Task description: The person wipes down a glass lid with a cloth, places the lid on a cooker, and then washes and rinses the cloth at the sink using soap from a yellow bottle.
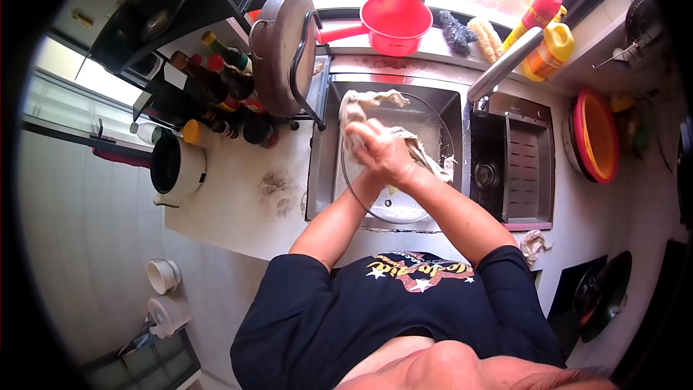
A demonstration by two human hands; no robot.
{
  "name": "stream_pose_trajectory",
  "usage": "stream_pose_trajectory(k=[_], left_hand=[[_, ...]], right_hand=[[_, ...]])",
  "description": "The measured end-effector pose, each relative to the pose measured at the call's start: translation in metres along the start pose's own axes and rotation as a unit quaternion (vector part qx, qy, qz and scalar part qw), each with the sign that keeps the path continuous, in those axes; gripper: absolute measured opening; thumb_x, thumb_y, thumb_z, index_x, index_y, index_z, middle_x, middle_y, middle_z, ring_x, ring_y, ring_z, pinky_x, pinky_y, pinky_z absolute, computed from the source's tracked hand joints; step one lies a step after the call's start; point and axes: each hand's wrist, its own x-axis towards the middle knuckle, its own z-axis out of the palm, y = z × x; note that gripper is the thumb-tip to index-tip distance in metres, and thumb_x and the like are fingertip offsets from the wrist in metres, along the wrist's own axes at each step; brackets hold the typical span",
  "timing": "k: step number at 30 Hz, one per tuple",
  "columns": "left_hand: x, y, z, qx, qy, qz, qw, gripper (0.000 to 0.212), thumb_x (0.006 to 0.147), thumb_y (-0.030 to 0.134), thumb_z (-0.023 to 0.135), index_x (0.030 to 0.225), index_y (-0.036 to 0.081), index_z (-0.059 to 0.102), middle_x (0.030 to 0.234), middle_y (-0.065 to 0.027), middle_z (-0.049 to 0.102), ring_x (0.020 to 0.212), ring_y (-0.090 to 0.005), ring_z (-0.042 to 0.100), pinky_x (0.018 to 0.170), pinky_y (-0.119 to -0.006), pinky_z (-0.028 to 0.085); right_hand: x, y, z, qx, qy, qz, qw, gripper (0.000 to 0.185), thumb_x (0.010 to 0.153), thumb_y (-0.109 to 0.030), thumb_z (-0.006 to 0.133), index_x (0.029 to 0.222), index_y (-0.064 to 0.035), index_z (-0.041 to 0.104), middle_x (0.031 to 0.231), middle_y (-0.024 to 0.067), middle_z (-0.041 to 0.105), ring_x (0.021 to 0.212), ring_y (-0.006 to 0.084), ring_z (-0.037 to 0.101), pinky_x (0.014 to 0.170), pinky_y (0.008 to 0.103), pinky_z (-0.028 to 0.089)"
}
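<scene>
A round glass lid [433,124] with a thin metal rim is over the left basin of a steel sink [331,173]. Its rim crosses in front of my left forearm. My left hand [372,183] is behind the glass at the lid's middle, its fingers hidden by my right hand; it appears to support the lid from below. On top, my right hand [385,153] grips a wrung, pale cloth [360,103]. One end of this cloth sticks out beyond the fingers, and another part trails right across the glass towards the rim.
A faucet [506,62] reaches over the right side near a drain basin [485,175]. Behind stand a red dipper [396,24] and yellow bottles [555,49]. At left are a racked round board [284,54], sauce bottles [233,81] and a pot [181,165]; basins [595,135] lean right.
</scene>
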Motion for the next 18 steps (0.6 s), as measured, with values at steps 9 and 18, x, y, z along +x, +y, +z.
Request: stream_pose_trajectory(k=[9, 18], left_hand=[[0.004, 0.029, -0.014, -0.131, -0.001, -0.047, 0.99, 0.02, 0.087, 0.024, 0.049, 0.074, 0.01, 0.057, 0.067, -0.0048, 0.06, 0.056, -0.0153, 0.058, 0.049, -0.029, 0.05], [-0.011, 0.027, 0.003, -0.086, -0.086, -0.05, 0.991, 0.028, 0.087, 0.03, 0.049, 0.103, 0.008, 0.056, 0.089, -0.0077, 0.064, 0.07, -0.0176, 0.064, 0.041, -0.028, 0.05]], right_hand=[[-0.083, -0.033, -0.008, -0.057, -0.043, -0.028, 0.997, 0.03, 0.07, -0.013, 0.064, 0.1, -0.0137, 0.055, 0.08, 0.0076, 0.053, 0.072, 0.0286, 0.058, 0.058, 0.038, 0.048], [-0.068, 0.077, -0.051, -0.197, 0.119, 0.147, 0.962, 0.02, 0.081, -0.016, 0.057, 0.1, -0.0131, 0.057, 0.084, 0.0121, 0.054, 0.067, 0.0332, 0.06, 0.056, 0.0413, 0.05]])
